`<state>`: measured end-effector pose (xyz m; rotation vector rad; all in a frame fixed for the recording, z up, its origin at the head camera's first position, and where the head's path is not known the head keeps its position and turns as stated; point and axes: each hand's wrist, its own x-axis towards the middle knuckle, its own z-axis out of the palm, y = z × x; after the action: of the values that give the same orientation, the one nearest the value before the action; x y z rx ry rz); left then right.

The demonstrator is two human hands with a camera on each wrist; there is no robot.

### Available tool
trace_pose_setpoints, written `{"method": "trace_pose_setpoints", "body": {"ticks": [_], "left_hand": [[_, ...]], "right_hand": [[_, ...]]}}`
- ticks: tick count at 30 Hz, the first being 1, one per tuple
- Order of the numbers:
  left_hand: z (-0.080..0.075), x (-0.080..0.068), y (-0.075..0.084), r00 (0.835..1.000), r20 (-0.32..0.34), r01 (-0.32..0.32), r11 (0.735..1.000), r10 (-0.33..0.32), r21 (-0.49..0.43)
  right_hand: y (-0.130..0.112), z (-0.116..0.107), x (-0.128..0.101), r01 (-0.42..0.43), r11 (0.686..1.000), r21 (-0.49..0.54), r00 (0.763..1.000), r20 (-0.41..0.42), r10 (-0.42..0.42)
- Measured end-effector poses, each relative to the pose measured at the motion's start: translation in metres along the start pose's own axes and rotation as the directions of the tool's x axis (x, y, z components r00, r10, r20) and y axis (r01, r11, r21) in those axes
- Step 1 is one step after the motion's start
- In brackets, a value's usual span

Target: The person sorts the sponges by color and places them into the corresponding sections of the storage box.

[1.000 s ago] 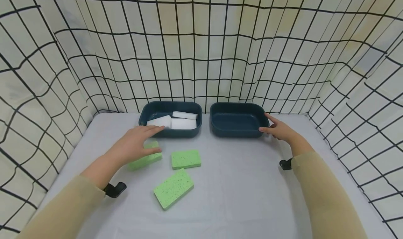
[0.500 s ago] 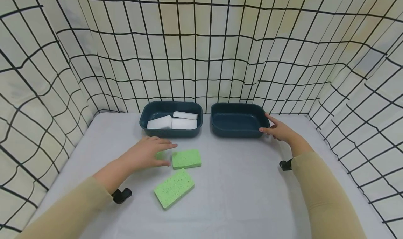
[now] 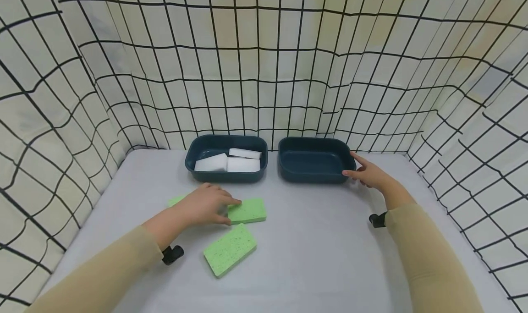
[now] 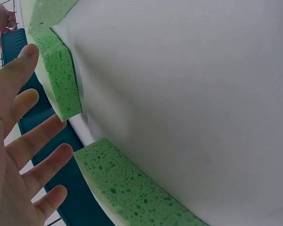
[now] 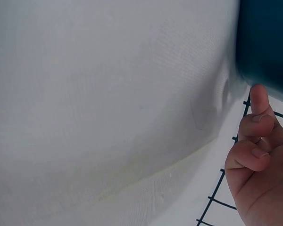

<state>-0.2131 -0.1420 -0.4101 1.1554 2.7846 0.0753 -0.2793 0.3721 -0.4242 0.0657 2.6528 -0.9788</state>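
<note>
1. Left hand [image 3: 208, 206] now moved from the far sponge [image 3: 176, 200] onto the middle sponge [image 3: 247, 211], fingers spread, probably only touching.
2. Right hand [image 3: 369, 173] unchanged, loosely open against the empty tray [image 3: 313, 159].
3. Sponge flat on the table, not yet lifted.

The person is wearing a long-sleeved top in plain tan fabric. The left sleeve [image 3: 103, 276] and the right sleeve [image 3: 429, 262] are each reaching down to the wrist. A small black device is sitting at each cuff: the left wrist device [image 3: 172, 254] and the right wrist device [image 3: 377, 219]. Both hands are showing bare, without gloves or rings.
</note>
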Motion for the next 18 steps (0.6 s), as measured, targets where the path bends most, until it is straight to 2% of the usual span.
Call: {"method": "trace_pose_setpoints", "body": {"ticks": [5,10,18], "left_hand": [[0.0027,0.0016,0.0004,0.999,0.018,0.026,1.000,-0.027,0.018],[0.0034,0.0004,-0.0011,1.000,-0.009,0.027,1.000,-0.027,0.014],[0.0072,0.0050,-0.0010,0.999,-0.025,0.020,1.000,-0.020,0.014]], "right_hand": [[0.0001,0.0004,0.0003,0.015,1.000,0.017,1.000,0.000,-0.015],[-0.0012,0.0014,0.0025,0.030,0.999,0.014,1.000,-0.006,-0.030],[0.0026,-0.0002,0.0026,-0.002,1.000,0.018,1.000,-0.003,0.002]]}}
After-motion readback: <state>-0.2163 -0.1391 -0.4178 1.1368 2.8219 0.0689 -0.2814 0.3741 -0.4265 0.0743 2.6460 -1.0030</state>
